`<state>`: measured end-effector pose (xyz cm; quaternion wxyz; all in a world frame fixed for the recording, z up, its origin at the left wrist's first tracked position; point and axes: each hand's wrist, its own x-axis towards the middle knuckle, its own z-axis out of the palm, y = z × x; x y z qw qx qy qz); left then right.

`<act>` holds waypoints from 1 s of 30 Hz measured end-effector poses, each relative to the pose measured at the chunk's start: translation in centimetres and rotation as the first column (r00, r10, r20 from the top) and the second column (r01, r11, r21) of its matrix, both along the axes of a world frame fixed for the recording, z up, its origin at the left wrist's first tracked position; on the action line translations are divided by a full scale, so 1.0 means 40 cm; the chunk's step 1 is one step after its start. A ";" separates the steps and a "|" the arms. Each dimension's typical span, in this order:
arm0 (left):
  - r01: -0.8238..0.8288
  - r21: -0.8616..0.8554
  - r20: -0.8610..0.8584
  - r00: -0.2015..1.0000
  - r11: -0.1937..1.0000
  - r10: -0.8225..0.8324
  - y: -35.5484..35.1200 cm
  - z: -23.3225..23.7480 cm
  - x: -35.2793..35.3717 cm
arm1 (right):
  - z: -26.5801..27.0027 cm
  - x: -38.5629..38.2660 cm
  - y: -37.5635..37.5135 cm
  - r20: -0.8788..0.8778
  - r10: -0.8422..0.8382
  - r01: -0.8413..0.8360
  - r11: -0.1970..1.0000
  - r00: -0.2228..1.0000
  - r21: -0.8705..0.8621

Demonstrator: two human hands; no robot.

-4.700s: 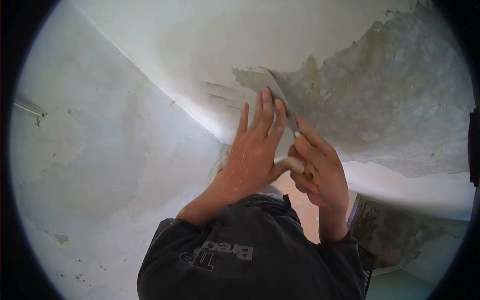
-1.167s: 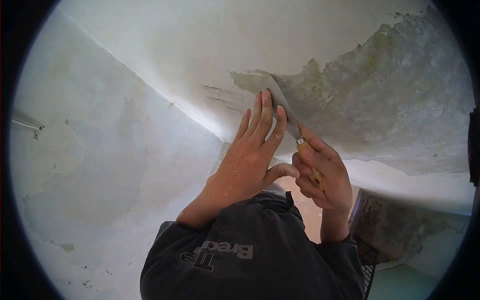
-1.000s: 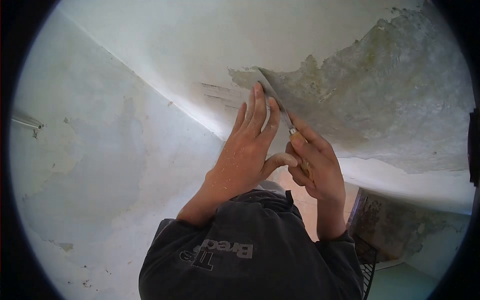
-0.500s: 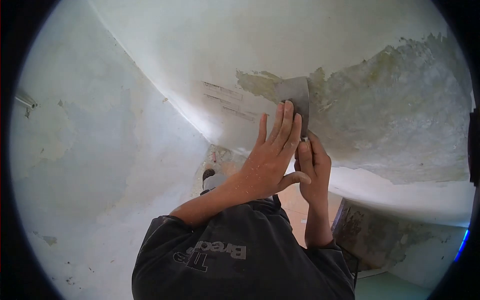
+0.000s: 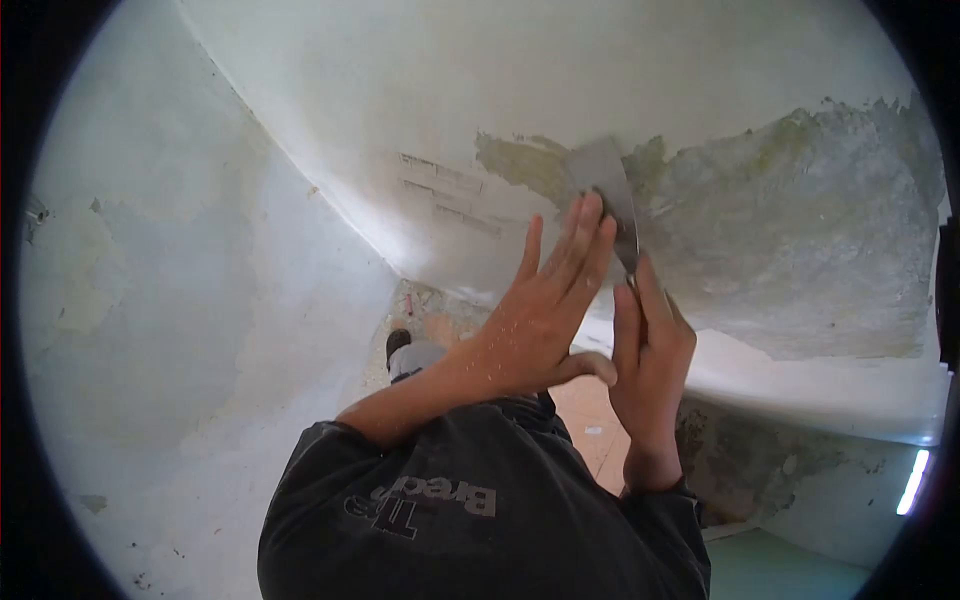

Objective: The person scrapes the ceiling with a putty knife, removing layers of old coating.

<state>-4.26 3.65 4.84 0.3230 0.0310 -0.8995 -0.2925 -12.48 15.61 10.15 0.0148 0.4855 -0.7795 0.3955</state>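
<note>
A putty knife (image 5: 603, 168) with a wide metal blade lies against the wall, its broad end on the left part of a bare grey-green patch (image 5: 800, 230). My right hand (image 5: 655, 350) is closed around its handle, which is mostly hidden by the fingers. My left hand (image 5: 540, 315) lies flat with fingers stretched out, their tips pressing on the blade. The thumb of that hand points toward the right hand without gripping anything. Pale specks dot the back of the left hand and wrist.
Whitish wall coating (image 5: 700, 70) surrounds the patch, with dark scrape lines (image 5: 440, 190) to its left. A second wall (image 5: 180, 300) meets this one at a corner. Below are a debris-strewn floor (image 5: 425, 305) and my shoe (image 5: 398, 345). Another stained wall (image 5: 760, 455) stands at lower right.
The putty knife has tilted, with its handle end swung to the right and its broad end slightly higher. My right hand moved right with it; my left fingertips shifted slightly right and up.
</note>
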 end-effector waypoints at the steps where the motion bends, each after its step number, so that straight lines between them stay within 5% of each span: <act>1: 0.000 0.037 -0.025 1.000 0.999 0.001 0.002 -0.001 0.000 | 0.009 0.005 -0.019 0.021 -0.034 0.034 0.999 0.999 0.038; 16: -0.034 0.020 -0.111 0.993 0.999 0.036 -0.014 -0.002 -0.004 | 0.053 0.005 -0.033 -0.025 -0.049 0.050 0.997 0.998 0.054; 28: -0.086 -0.069 0.005 0.996 0.994 0.087 -0.003 0.006 -0.002 | 0.099 -0.004 -0.018 -0.086 -0.040 0.050 0.992 0.996 0.118; 30: -0.138 -0.027 -0.087 0.987 0.990 0.135 -0.011 0.003 -0.009 | 0.099 0.002 -0.041 -0.094 -0.022 0.031 0.995 0.995 0.096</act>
